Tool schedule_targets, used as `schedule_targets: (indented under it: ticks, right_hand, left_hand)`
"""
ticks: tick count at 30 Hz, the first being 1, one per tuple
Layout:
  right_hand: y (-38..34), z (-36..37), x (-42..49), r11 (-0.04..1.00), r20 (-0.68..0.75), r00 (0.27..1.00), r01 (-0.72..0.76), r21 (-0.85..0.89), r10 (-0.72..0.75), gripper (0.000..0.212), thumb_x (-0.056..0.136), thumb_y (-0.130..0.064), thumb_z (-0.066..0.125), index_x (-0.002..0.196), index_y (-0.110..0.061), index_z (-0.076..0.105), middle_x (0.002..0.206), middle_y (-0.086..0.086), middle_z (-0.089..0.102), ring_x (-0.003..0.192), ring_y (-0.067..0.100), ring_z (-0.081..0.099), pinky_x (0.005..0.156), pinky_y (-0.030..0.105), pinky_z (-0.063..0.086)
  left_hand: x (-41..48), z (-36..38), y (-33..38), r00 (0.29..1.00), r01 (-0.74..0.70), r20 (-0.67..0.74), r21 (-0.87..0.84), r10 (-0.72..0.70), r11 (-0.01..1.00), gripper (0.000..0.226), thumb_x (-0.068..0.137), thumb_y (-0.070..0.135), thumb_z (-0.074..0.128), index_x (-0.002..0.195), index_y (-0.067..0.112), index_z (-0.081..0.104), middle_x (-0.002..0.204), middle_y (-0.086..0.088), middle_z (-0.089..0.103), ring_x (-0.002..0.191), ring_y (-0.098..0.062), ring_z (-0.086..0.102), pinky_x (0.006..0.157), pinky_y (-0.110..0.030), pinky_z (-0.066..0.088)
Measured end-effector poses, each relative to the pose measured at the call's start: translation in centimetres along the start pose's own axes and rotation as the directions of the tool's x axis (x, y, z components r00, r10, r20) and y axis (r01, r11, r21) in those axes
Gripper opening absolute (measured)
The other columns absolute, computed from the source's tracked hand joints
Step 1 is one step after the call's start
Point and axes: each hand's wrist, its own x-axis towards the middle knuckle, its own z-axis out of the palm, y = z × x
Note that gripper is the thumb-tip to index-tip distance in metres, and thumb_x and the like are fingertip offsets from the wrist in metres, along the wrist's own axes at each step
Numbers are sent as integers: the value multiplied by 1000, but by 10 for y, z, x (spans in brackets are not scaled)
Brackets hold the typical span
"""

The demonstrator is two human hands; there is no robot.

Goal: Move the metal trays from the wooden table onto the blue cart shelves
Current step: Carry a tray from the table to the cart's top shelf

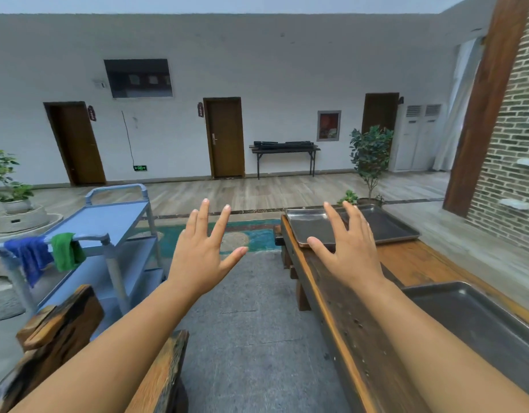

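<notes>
Two bare hands are stretched out in front, both with fingers spread wide and holding nothing. Closest to the camera on the right, a dark metal tray (477, 317) sits on the wooden table (346, 329), right next to the right forearm, and it's cut off by the frame edge. Down at the bottom left there's a chunky wooden chair or bench piece (61, 320), partly under the left arm.

The left hand (200, 257) hangs over the grey floor in the gap between cart and table, not touching anything, palm down. The right hand (351, 251) is out over the table's near edge, and its fingertips (327, 205) overlap the front tray (309, 228) in the view; the thumb looks like it's at that tray's near rim, though I can't tell whether it actually touches. Just beyond it, a second far tray (385, 225) lies beside or slightly under the first one, at the table's far end.

Off to the left stands the blue cart (114, 222), its shelves bare as far as I can see, with a blue cloth (31, 254) and a green cloth (65, 251) draped over its near handle.

Further back: a potted plant (370, 156) behind the table, a black folding table (284, 150) against the white wall, and three brown doors.
</notes>
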Motion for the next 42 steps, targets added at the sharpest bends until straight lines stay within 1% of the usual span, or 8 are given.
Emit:
schedule_targets:
  ticks: [5, 8, 12, 18, 24, 30, 38, 42]
  right_hand:
    - [41, 43, 14, 994, 83, 991, -102, -35, 105, 86, 82, -83, 19, 152, -36, 9, 160, 2, 17, 147, 22, 13, 115, 48, 25]
    - [68, 68, 26, 981, 128, 977, -156, -116, 170, 88, 82, -83, 19, 153, -32, 11, 160, 4, 18, 148, 23, 16, 117, 49, 24]
    - [102, 98, 50, 950, 147, 956, -218, -225, 254, 87, 84, -81, 20, 154, -30, 12, 161, 5, 19, 148, 24, 16, 118, 51, 21]
    - [155, 126, 56, 866, 134, 879, -405, -295, 457, 89, 80, -85, 20, 154, -35, 10, 162, 3, 17, 148, 23, 15, 118, 51, 22]
    - [212, 119, 26, 691, 60, 725, -623, -367, 686, 92, 77, -86, 23, 153, -36, 12, 161, 0, 17, 148, 24, 16, 113, 47, 32]
    - [277, 96, -16, 502, -34, 562, -763, -408, 826, 90, 80, -84, 23, 154, -34, 13, 162, 3, 14, 148, 26, 18, 114, 47, 29]
    - [363, 74, -73, 306, -116, 376, -868, -392, 919, 91, 80, -83, 26, 154, -32, 15, 161, 4, 16, 146, 27, 19, 111, 48, 34]
    - [388, 60, -106, 197, -151, 275, -898, -392, 950, 92, 80, -82, 31, 154, -30, 14, 161, 6, 17, 146, 30, 21, 111, 48, 33]
  left_hand:
    - [37, 64, 12, 996, -58, 70, -67, 62, 996, 88, 84, 83, 13, 156, 34, 0, 164, -12, 4, 148, -35, 16, 112, -52, 35]
    - [65, 109, 22, 986, -114, 116, -85, 123, 990, 87, 84, 83, 11, 155, 35, -2, 164, -11, 5, 148, -35, 18, 113, -56, 30]
    - [114, 172, 36, 961, -200, 163, -141, 223, 969, 88, 82, 85, 7, 155, 37, -6, 165, -8, 7, 150, -33, 12, 116, -59, 24]
    - [185, 261, 78, 900, -313, 215, -290, 380, 904, 89, 80, 86, 4, 154, 38, -6, 161, -5, 23, 150, -29, 12, 117, -58, 19]
    - [232, 321, 160, 786, -495, 191, -375, 588, 784, 92, 81, 84, 4, 156, 31, 5, 157, -7, 33, 147, -31, 21, 115, -54, 26]
    - [249, 362, 270, 629, -627, 155, -479, 762, 614, 90, 82, 83, 8, 156, 32, -1, 158, -6, 31, 147, -29, 21, 114, -55, 26]
    - [250, 395, 414, 497, -704, 111, -529, 861, 474, 95, 78, 85, 5, 157, 30, 7, 158, -7, 32, 146, -30, 24, 113, -53, 29]
    - [242, 407, 470, 446, -721, 89, -554, 891, 416, 97, 79, 83, 7, 156, 26, 13, 160, -10, 24, 145, -31, 25, 111, -52, 34]
